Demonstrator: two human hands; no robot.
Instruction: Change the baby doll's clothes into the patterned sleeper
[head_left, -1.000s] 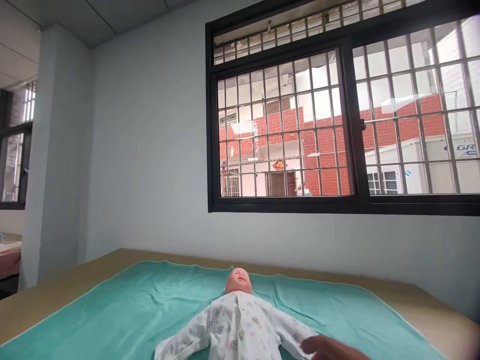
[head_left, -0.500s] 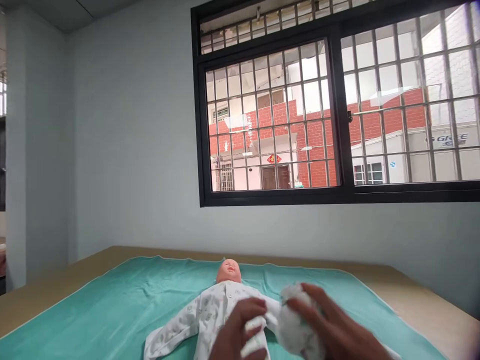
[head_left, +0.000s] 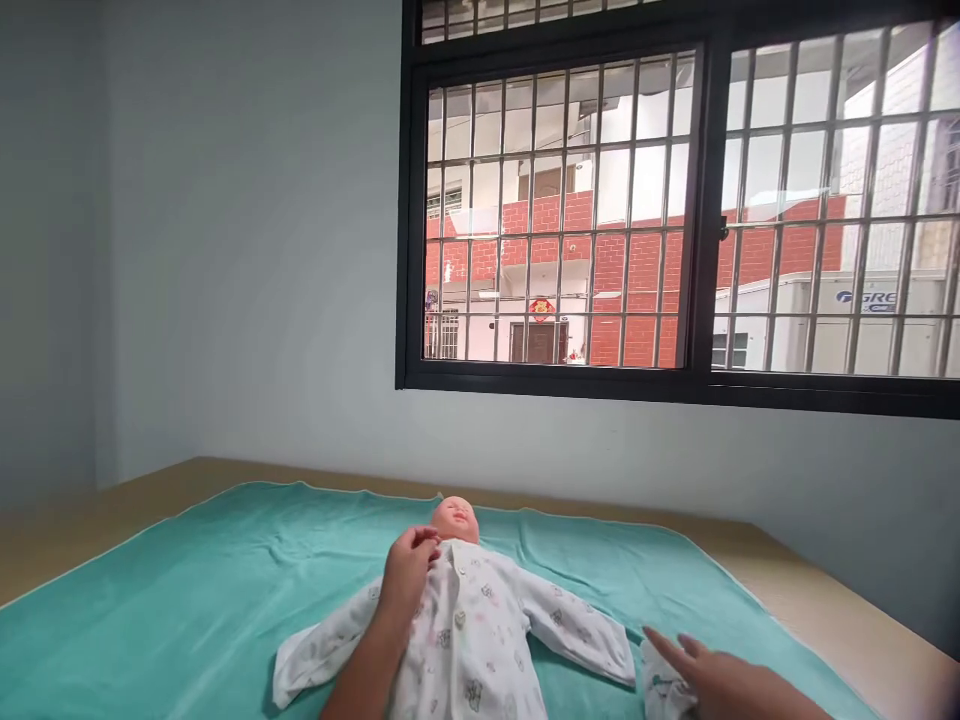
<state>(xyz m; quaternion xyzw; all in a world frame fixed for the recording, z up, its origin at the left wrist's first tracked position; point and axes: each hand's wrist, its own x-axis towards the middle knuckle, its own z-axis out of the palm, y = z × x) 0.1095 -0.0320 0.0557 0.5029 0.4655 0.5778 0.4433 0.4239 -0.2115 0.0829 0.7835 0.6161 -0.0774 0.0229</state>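
A baby doll (head_left: 455,519) lies on its back on a teal blanket (head_left: 225,580), dressed in a white printed sleepsuit (head_left: 480,630) with both sleeves spread out. My left hand (head_left: 407,575) rests on the suit's collar by the doll's neck, fingers curled as if pinching the fabric. My right hand (head_left: 701,670) lies low at the right, fingers stretched out flat, touching a small white cloth item (head_left: 660,685) beside the suit's sleeve end.
The blanket covers a tan platform (head_left: 817,600) that runs along a pale grey wall. A large black-framed barred window (head_left: 675,200) sits above, with red brick buildings outside.
My view has tilted down and shifted. My hands, which were bunched over the suit's middle with a white wad in the right, have parted: left went up to the collar, right dropped to the side.
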